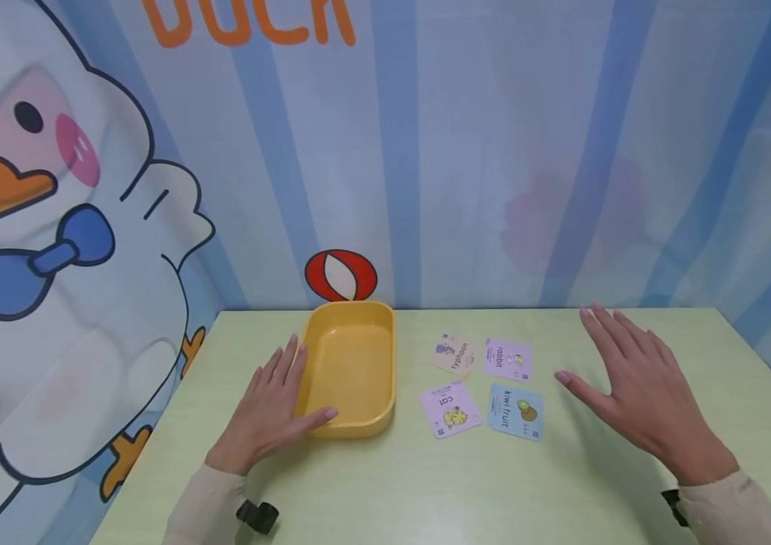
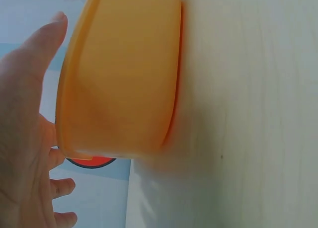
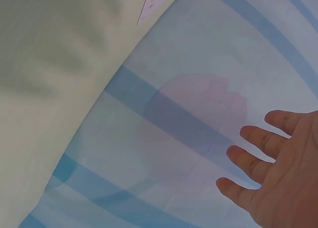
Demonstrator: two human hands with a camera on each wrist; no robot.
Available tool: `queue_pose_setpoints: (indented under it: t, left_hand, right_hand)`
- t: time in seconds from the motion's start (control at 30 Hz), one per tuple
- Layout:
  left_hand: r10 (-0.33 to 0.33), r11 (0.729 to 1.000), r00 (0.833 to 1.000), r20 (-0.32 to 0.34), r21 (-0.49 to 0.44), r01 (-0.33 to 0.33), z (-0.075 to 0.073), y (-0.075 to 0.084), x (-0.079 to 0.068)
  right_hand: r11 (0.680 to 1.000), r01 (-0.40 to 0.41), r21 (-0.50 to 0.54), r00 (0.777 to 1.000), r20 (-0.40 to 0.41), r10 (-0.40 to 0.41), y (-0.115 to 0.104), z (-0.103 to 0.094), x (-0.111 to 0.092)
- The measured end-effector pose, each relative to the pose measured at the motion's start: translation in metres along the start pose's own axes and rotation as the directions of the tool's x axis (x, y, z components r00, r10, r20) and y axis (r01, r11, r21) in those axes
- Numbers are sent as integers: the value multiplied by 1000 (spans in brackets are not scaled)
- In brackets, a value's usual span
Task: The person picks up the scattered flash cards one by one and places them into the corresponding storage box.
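Observation:
A yellow plastic tray point(image 1: 347, 431) stands on the table, left of the middle. My left hand point(image 1: 265, 412) is at its left side with fingers extended and the thumb over the near corner; whether it touches the rim I cannot tell. In the left wrist view the tray's side point(image 2: 119, 84) fills the upper middle beside the hand point(image 2: 25, 118). My right hand point(image 1: 644, 401) hovers over the table at the right, fingers straight, holding nothing. Between the hands lie the typhoon card point(image 1: 454, 354), rabbit card point(image 1: 508, 359), cat card point(image 1: 451, 409) and kiwi fruit card point(image 1: 516, 412).
The pale wooden table point(image 1: 426, 492) ends at the back against a blue striped curtain point(image 1: 467, 151). A large duck and a red ball are printed on that curtain. A piece of a card point(image 3: 151, 4) shows at the top of the right wrist view.

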State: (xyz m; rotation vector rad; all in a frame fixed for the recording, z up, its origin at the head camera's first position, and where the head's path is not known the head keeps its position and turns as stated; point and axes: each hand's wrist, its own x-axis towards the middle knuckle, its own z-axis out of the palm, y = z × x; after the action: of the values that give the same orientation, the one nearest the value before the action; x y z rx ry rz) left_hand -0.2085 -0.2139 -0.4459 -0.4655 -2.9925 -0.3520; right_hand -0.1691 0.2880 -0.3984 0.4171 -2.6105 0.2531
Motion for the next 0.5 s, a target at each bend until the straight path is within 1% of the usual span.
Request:
queue_pose_setpoints:
  t: [0.2, 0.33, 0.5]
  left_hand:
    - [-10, 1000, 1000, 5, -24, 10, 5, -3, -2]
    - [-25, 999, 999, 20, -38, 25, 8, -4, -2]
    - [-36, 998, 999, 22, -45, 37, 9, -4, -1]
  right_hand:
    - [1000, -9, 8, 1000, 8, 9, 3, 1, -2]
    - [1000, -18, 7, 1000, 15, 18, 4, 2, -3]
    - [1000, -24, 7, 999, 23, 24, 4, 2, -3]
